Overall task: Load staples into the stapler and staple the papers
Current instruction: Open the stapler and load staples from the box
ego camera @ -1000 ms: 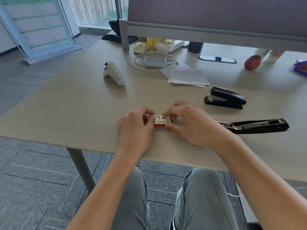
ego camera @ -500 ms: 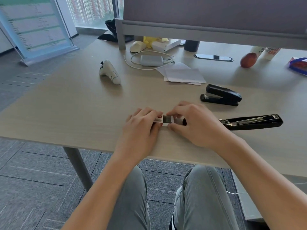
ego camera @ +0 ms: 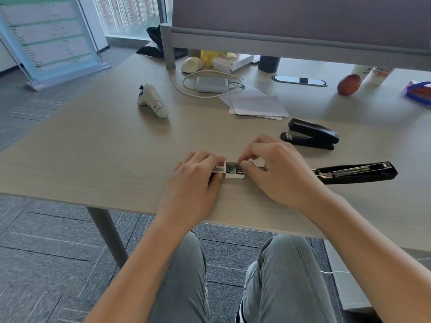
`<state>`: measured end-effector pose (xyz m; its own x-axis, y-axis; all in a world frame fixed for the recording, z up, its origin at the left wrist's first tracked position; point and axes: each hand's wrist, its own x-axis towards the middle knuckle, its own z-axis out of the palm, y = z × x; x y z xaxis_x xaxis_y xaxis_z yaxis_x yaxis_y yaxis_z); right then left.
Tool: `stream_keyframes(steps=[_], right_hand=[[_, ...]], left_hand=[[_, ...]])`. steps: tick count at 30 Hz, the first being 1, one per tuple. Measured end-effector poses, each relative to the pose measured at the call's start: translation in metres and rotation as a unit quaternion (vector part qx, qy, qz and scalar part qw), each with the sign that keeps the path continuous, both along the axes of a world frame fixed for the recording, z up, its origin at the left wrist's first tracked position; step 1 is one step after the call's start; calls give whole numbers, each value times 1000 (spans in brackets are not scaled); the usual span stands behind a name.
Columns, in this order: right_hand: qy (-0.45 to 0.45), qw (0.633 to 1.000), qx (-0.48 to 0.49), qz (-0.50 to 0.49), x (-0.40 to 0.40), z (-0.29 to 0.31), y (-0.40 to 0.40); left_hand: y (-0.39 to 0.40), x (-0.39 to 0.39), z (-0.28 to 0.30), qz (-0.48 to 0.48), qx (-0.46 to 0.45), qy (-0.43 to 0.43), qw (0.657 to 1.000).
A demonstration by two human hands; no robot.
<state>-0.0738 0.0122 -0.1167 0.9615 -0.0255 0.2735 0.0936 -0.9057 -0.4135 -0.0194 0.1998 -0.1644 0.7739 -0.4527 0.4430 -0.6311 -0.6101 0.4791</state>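
I sit at the counter with both hands on the staple box, which lies near the front edge, directly ahead of me; its long axis runs left to right. My left hand grips the red-and-white sleeve end, fingers curled over it; my right hand pinches at the white inner tray, thumb and forefinger closed on its right part. The tray stands partly drawn out to the right; grey metal shows in the gap, which I judge to be staple strips, though the detail is too small to confirm.

The open stapler lies to the right of my right hand, just beyond the wrist; it is flipped flat, its long axis also left to right, the bright metal channel facing up and exposed. My right hand is plainly the nearer one to it; the coming move, as I judge it, is to lift a strip from the tray and carry it rightward into that channel, aligned along the same axis.

A second stapler, black and closed, sits farther off on the right; the papers lie beyond it, toward the far side, loosely stacked and unstapled. Loading is not yet done; stapling has not begun.
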Motion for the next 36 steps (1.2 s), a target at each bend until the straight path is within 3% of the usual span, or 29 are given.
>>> stream_keyframes(steps=[9, 17, 27, 32, 36], right_hand=[[93, 988, -65, -106, 16, 15, 24], [122, 983, -14, -139, 13, 18, 27], [-3, 983, 145, -110, 4, 15, 18], [-58, 980, 160, -102, -8, 10, 9], [-124, 961, 217, -122, -17, 6, -6]], left_hand=[[-1, 2, -3, 1, -2, -4, 1000], [-1, 1, -1, 0, 0, 0, 1000], [0, -5, 8, -1, -5, 32, 999], [-1, -8, 7, 16, -21, 18, 999], [-2, -11, 8, 35, -29, -2, 999]])
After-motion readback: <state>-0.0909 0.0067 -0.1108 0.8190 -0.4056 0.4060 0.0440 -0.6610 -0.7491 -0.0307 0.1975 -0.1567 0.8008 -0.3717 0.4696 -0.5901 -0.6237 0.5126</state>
